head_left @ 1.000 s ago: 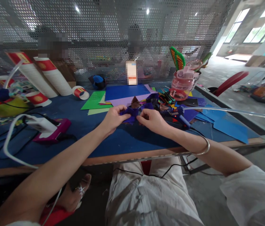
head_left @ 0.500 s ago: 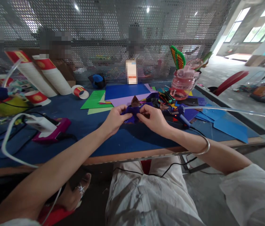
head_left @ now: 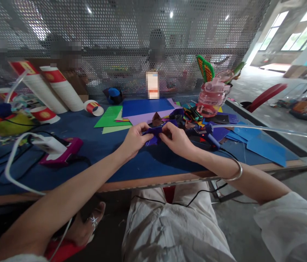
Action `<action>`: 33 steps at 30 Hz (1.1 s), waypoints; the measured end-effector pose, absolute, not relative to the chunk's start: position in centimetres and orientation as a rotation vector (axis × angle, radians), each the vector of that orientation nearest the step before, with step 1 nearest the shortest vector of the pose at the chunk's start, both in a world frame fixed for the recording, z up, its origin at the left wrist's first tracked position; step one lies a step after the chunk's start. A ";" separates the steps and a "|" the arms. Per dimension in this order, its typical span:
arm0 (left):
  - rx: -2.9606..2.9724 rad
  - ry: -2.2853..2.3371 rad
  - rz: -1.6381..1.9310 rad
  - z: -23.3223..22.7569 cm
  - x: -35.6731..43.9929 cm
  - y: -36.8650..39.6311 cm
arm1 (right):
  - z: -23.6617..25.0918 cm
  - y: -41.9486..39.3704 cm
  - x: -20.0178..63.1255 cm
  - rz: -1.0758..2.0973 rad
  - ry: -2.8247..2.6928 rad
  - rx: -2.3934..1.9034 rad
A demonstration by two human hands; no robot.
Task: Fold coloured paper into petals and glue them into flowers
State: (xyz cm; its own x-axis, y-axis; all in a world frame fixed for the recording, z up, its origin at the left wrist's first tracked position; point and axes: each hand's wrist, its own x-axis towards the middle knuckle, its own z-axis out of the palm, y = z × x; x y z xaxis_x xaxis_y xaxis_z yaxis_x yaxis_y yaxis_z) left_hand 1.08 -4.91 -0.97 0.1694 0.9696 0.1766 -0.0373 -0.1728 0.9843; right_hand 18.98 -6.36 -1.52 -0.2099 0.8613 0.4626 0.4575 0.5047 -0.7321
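My left hand (head_left: 134, 138) and my right hand (head_left: 177, 139) meet over the blue table (head_left: 131, 163), both pinching a small folded piece of dark purple paper (head_left: 153, 134). The fingers cover most of it, so its shape is unclear. A silver bangle (head_left: 234, 173) sits on my right wrist. Just behind the hands lie a small brown folded piece (head_left: 157, 118) and flat coloured sheets, blue (head_left: 145, 105), lilac (head_left: 145, 116) and green (head_left: 109, 115).
A blue glue gun (head_left: 211, 134) lies right of my hands among paper scraps. A pink bottle (head_left: 212, 96) stands behind it. At left are a magenta tool with white plug (head_left: 57, 150), cables, and stacked paper cups (head_left: 60, 89). A perforated metal screen (head_left: 120, 40) backs the table.
My hands have drawn a little closer together on the purple paper, working its folds. Nothing else on the table has moved.
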 end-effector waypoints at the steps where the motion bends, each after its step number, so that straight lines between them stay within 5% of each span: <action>1: 1.391 0.974 1.217 -1.0 1.1 -4.9 | -1.5 -6.4 19.0 0.572 -1.834 -1.081; 14: 1.968 1.089 1.180 -0.1 0.5 -4.8 | -1.6 -5.9 19.2 0.597 -1.924 -1.084; 33: 1.550 0.961 1.257 0.6 0.2 -5.1 | -1.7 -6.4 19.1 0.688 -1.831 -0.922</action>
